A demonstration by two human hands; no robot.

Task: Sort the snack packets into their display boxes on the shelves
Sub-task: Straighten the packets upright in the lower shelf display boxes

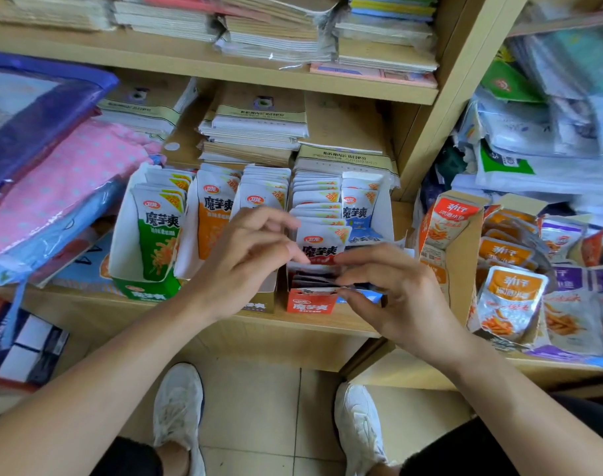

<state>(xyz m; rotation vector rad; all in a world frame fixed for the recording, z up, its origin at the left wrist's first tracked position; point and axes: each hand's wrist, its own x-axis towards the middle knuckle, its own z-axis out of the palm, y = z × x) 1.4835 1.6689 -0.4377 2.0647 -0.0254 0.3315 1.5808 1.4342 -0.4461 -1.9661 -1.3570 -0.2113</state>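
Two wooden shelves (pixel 327 321) over tiled floor (pixel 252 407); left hand (pixel 245 255), right hand (pixel 396 290) each pinching red packets (pixel 322 247).

Two hands (pixel 248 255), two shoes (pixel 178 407), five rows of packets (pixel 322 247) (middle shelf (pixel 293 322) only).

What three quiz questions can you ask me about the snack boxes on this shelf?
1. True or false: the green cardboard display box stands left of the red cardboard display box.
2. The right hand pinches dark foil packets lying where? A green box; B red box; C floor.
3. Fill in: the person's laced shoes are ____.
Key: 1 true; 2 B; 3 white.
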